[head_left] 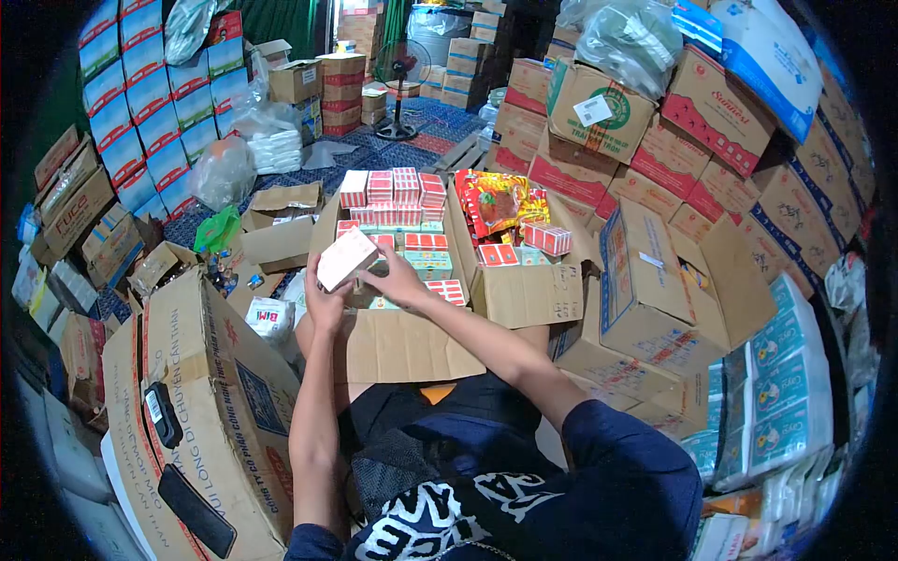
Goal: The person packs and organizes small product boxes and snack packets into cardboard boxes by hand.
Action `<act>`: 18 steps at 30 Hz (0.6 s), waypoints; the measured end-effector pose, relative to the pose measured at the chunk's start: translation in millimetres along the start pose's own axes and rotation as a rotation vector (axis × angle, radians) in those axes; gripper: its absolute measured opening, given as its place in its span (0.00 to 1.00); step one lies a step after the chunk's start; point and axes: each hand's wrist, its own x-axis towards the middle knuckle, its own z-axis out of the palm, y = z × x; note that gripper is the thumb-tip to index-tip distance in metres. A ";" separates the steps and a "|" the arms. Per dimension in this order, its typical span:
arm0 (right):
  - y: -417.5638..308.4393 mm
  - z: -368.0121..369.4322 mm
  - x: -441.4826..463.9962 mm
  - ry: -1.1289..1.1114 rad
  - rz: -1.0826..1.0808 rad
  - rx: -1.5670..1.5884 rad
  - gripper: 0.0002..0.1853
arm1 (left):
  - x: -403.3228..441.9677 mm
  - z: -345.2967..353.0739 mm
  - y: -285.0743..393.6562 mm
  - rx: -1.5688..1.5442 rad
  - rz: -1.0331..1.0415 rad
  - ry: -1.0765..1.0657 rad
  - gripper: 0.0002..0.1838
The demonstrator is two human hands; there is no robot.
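A small white box (346, 256) with faint print is tilted up above the open carton in front of me. My left hand (325, 297) is closed around its left and lower side. At the box's right end, my right hand (398, 281) has its thumb and fingers curled against the edge. Under my hands, the open carton (407, 346) holds stacks of small red-and-white boxes (393, 192) and several pale green ones (432, 266). To its right, a second open carton (531, 294) contains a red noodle packet (496, 201) and more small red-and-white boxes (547, 237).
A tall carton (220, 374) stands at my left, with a black phone (196, 510) and a black device (163, 416) on it. Stacked cartons (645, 290) crowd my right. A standing fan (400, 89) is at the back, and a green bag (218, 229) lies left.
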 end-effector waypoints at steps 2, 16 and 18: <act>17.3 -8.6 -8.4 0.031 -0.016 -0.101 0.41 | -1.9 -3.1 7.3 -0.079 -0.100 -0.067 0.50; 131.5 -21.9 -47.6 0.032 0.003 -0.611 0.36 | -17.1 -0.3 23.7 0.288 0.208 -0.456 0.45; 127.2 -20.2 -53.4 0.039 0.003 -0.597 0.35 | -19.7 0.8 25.6 0.282 0.181 -0.459 0.43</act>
